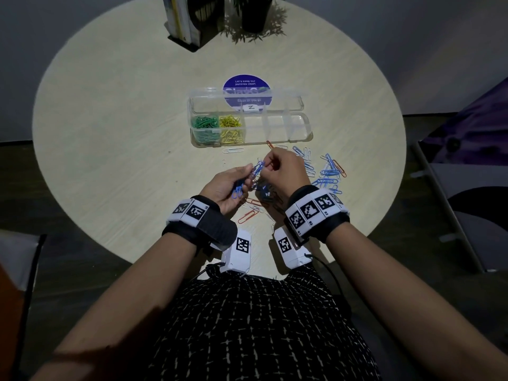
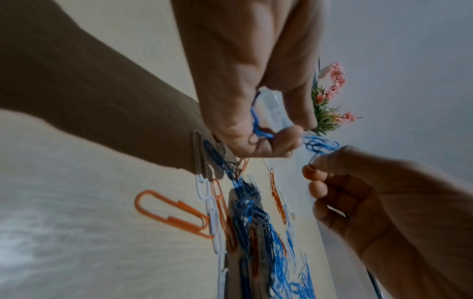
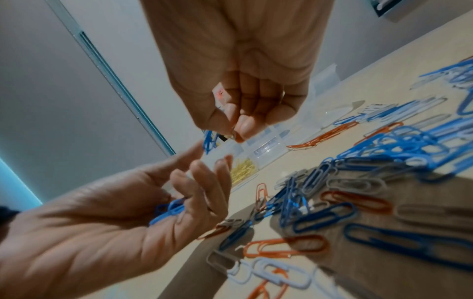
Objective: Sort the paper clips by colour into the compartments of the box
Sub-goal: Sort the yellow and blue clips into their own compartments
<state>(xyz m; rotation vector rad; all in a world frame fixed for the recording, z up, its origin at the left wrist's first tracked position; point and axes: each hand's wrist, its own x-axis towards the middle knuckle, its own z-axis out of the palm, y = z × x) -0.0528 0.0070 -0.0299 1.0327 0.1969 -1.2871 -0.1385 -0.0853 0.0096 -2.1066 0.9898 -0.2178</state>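
A clear compartment box (image 1: 277,127) lies open mid-table, with green clips (image 1: 204,127) in its leftmost compartment and yellow clips (image 1: 231,128) beside them; the other compartments look empty. My left hand (image 1: 246,176) is palm up and holds several blue clips (image 3: 169,210) under its curled fingers. My right hand (image 1: 265,167) pinches a bunch of blue clips (image 1: 257,168) right at the left fingertips. Both hands hover just in front of the box. Loose blue, white and orange clips (image 1: 327,171) are scattered under and to the right of the hands.
The box lid (image 1: 209,101) lies flat behind it, over a round purple sticker (image 1: 246,83). At the far table edge stand a book holder (image 1: 189,20) and a dark plant pot (image 1: 253,12). A white clip (image 1: 233,150) lies before the box, an orange one (image 1: 248,215) near me.
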